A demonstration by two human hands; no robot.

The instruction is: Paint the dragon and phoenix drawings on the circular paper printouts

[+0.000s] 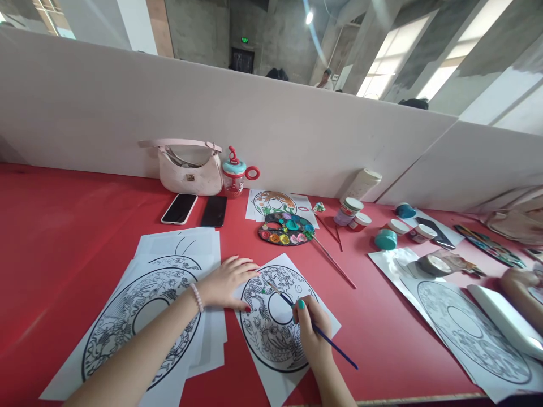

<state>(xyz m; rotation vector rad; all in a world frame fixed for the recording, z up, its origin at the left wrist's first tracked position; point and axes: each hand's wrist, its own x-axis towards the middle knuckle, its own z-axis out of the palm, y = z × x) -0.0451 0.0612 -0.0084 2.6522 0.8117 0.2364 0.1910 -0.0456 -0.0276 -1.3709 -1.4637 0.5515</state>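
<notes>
A sheet with a round dragon line drawing (271, 333) lies turned at an angle in front of me. My left hand (227, 282) rests with spread fingers on its upper left edge. In my right hand (313, 328) a thin blue paintbrush (335, 346) is pinched, its tip touching the drawing beside a small green dab on the dragon. Beyond the sheet sits a paint palette (286, 230) with several bright colours, and another brush (335, 261) leans on its right side. A stack of larger printed drawings (139, 316) lies beneath my left forearm.
At the back stand a pink handbag (190, 172), a cup with a red handle (234, 175) and two phones (180, 209). Several paint jars (348, 210) are to the right. Another person's hand (521, 282) is at the far right, near a white case (504, 319) and more drawings (470, 328).
</notes>
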